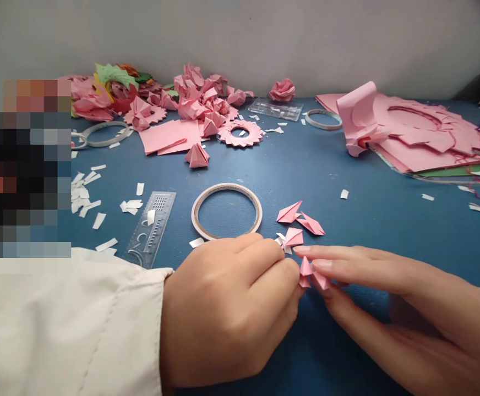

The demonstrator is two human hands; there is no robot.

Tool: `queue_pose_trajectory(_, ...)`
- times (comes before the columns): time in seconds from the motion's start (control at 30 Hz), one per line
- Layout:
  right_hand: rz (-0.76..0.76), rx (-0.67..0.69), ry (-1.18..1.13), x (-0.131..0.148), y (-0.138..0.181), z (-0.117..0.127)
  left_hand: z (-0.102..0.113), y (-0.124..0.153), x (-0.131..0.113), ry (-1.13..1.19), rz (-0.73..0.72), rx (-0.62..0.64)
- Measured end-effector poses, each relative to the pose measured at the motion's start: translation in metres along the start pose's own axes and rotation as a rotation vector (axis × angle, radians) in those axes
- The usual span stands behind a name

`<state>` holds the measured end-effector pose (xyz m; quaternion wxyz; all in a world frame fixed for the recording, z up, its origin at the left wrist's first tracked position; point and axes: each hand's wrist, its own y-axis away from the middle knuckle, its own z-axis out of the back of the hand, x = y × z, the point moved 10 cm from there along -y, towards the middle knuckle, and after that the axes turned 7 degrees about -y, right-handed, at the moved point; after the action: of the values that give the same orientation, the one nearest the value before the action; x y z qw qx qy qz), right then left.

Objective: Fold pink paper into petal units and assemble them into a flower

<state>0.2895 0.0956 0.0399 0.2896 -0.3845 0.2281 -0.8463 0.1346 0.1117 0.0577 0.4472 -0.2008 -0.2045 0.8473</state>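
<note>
My left hand (232, 308), coming out of a white sleeve (66, 324), is curled with its fingertips at a small pink folded-paper piece (306, 268). From the other side my right hand (392, 297) pinches the same piece between fingers and thumb. Part of the piece is hidden behind the fingers. Just beyond the fingertips lie several more pink folded-paper pieces (289, 213), one beside white scraps. A roll of tape (196, 212) lies flat behind my left hand, partly covered by its knuckles.
A clear ruler (161, 214) lies left of the tape, among white paper strips (98, 221). At the back are crumpled pink paper flowers (198, 91), a pink paper ring (248, 139), a pink paper stack (413, 157) and another tape roll (334, 125). A blurred patch covers the left edge.
</note>
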Motion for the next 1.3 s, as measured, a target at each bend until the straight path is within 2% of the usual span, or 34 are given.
queue_pose_trajectory(0.17, -0.168, -0.033, 0.014, -0.012, 0.009, 0.001, -0.002, -0.002, 0.003, 0.029, 0.022, 0.000)
queue_pose_trajectory(0.27, -0.200, -0.025, 0.013, -0.013, 0.010, 0.002, -0.001, 0.000, 0.005, 0.027, 0.052, -0.015)
queue_pose_trajectory(0.47, -0.178, -0.021, -0.003, -0.010, 0.007, 0.003, 0.004, 0.004, 0.007, 0.016, 0.067, -0.032)
queue_pose_trajectory(0.7, -0.011, 0.029, -0.065, 0.002, -0.001, 0.000, 0.005, 0.001, 0.006, 0.014, 0.073, -0.047)
queue_pose_trajectory(0.93, -0.021, -0.001, 0.032, 0.004, 0.009, 0.004, 0.007, 0.002, 0.004, -0.025, 0.044, -0.058)
queue_pose_trajectory(1.13, -0.042, -0.004, 0.086, 0.002, 0.010, 0.001, 0.010, 0.004, -0.004, -0.087, -0.053, -0.056)
queue_pose_trajectory(1.3, -0.058, 0.036, -0.025, -0.001, 0.005, -0.005, 0.010, 0.004, -0.005, -0.121, -0.066, -0.067)
